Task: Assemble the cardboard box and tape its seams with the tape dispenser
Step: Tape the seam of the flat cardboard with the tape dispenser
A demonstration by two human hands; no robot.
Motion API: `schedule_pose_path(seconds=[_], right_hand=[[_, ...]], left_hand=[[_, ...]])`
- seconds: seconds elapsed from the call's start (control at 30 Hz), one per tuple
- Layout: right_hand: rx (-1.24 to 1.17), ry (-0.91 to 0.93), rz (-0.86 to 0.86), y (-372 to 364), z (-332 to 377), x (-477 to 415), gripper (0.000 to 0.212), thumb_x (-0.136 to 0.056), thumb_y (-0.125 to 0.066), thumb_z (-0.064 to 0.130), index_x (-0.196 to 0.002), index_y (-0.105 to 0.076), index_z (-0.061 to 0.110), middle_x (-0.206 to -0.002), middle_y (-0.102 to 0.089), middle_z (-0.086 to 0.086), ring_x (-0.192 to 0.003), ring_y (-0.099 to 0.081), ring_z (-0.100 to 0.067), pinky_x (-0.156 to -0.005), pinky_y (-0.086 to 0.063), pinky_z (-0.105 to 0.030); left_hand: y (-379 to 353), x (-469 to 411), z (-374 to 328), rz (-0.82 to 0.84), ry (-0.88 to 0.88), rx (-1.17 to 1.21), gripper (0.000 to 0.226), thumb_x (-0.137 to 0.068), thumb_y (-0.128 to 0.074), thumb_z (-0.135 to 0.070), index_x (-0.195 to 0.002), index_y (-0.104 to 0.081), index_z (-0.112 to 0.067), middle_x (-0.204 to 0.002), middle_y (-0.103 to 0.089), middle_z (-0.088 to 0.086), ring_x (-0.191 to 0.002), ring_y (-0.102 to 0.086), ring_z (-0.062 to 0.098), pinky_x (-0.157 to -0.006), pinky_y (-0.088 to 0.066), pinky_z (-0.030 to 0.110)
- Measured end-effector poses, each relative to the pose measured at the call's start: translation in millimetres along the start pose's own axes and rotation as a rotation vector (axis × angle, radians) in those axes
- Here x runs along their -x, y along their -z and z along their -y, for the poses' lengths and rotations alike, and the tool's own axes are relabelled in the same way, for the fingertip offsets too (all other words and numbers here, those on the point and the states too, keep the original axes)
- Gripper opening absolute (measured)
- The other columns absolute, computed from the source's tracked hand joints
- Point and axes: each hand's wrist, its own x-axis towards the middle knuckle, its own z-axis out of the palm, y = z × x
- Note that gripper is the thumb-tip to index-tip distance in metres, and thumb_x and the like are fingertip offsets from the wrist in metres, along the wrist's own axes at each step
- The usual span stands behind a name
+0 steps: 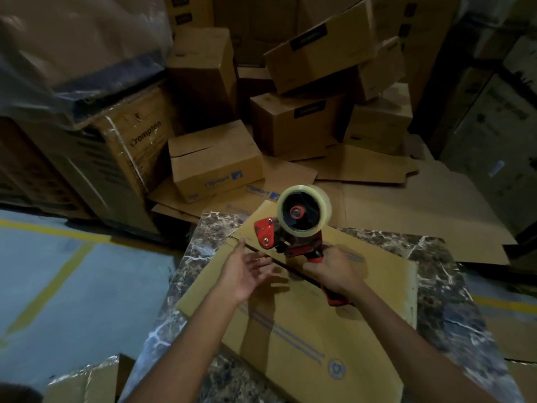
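- The cardboard box (305,309) lies on the marble-patterned surface (441,274) with its two top flaps folded shut; the dark seam (279,264) between them is open and shows no tape that I can make out.
- The seam's long axis runs on a diagonal, from the far-left corner of the box toward the near right, passing under both hands.
- The tape dispenser (293,228) stands over the far-left stretch of that seam, its red nose and blade end pointing to the far left, its roll of clear tape (303,210) raised above, its handle trailing back along the seam toward the person.
- The right hand (337,269) is clenched round the dispenser handle, so the grip sits directly on the seam line, behind the nose. It is the hand placed to draw the tool.
- The left hand (247,271) is released, palm half up, fingers (263,267) spread just beside the seam on the left flap, near the dispenser's nose; it grasps nothing, and whether it touches the cardboard cannot be told.
- Judged from this, the seam lies mostly behind the nose toward the body, so the tape would be started at the far-left end and pulled back along the diagonal.
- Around the surface lie flattened cartons (363,170) and a stack of made-up boxes (215,161) on the floor.
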Motion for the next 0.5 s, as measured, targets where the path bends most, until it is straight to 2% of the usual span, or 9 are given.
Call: schedule_pose_path(seconds=[0.07, 0.17, 0.27, 0.33, 0.4, 0.5], right_hand=[[0.066, 0.036, -0.008, -8, 8, -2, 0.029, -0.079, -0.072, 0.033, -0.068, -0.049, 0.021, -0.056, -0.051, 0.006, -0.052, -0.046, -0.012, -0.051, -0.037, -0.031], [0.188, 0.099, -0.024, -18, 18, -6, 0.029, -0.071, -0.066, 0.044, -0.085, -0.056, 0.02, -0.075, -0.063, 0.0, -0.065, -0.058, -0.016, -0.059, -0.048, -0.039], [0.2, 0.127, -0.03, -26, 26, -8, 0.033, -0.07, -0.066, 0.044, -0.09, -0.057, 0.019, -0.078, -0.061, 0.001, -0.069, -0.058, -0.018, -0.059, -0.046, -0.036], [0.169, 0.121, -0.044, -30, 29, -10, 0.042, -0.064, -0.061, 0.05, -0.094, -0.056, 0.021, -0.077, -0.059, 0.004, -0.069, -0.057, -0.016, -0.058, -0.044, -0.033], [0.187, 0.135, -0.055, -35, 31, -14, 0.045, -0.063, -0.059, 0.05, -0.098, -0.058, 0.021, -0.083, -0.062, 0.003, -0.072, -0.059, -0.016, -0.06, -0.046, -0.034], [0.234, 0.153, -0.084, -40, 32, -25, 0.041, -0.067, -0.062, 0.048, -0.099, -0.059, 0.023, -0.09, -0.063, 0.002, -0.077, -0.06, -0.016, -0.064, -0.051, -0.036]], left_hand=[[-3, -1, -16, 0.104, 0.107, 0.108, 0.061, -0.097, -0.042, -0.054, -0.105, -0.061, 0.004, -0.082, -0.065, 0.017, -0.065, -0.066, 0.024, -0.053, -0.059, 0.03], [4, 2, -28, 0.093, 0.128, 0.162, 0.038, -0.101, -0.039, -0.032, -0.096, -0.06, 0.0, -0.067, -0.062, 0.013, -0.048, -0.06, 0.017, -0.049, -0.055, 0.025], [15, -2, -34, 0.091, 0.155, 0.169, 0.029, -0.102, -0.038, -0.015, -0.094, -0.06, 0.002, -0.074, -0.066, 0.016, -0.048, -0.063, 0.018, -0.046, -0.055, 0.024], [21, -8, -39, 0.082, 0.157, 0.16, 0.026, -0.101, -0.039, -0.01, -0.09, -0.061, 0.001, -0.068, -0.068, 0.015, -0.047, -0.063, 0.017, -0.045, -0.055, 0.022], [26, -12, -45, 0.088, 0.159, 0.144, 0.03, -0.101, -0.039, -0.014, -0.087, -0.062, 0.0, -0.067, -0.066, 0.014, -0.045, -0.061, 0.018, -0.045, -0.053, 0.023], [35, -17, -56, 0.14, 0.195, 0.227, 0.036, -0.098, -0.03, -0.018, -0.094, -0.061, 0.001, -0.082, -0.061, 0.017, -0.046, -0.061, 0.022, -0.042, -0.055, 0.029]])
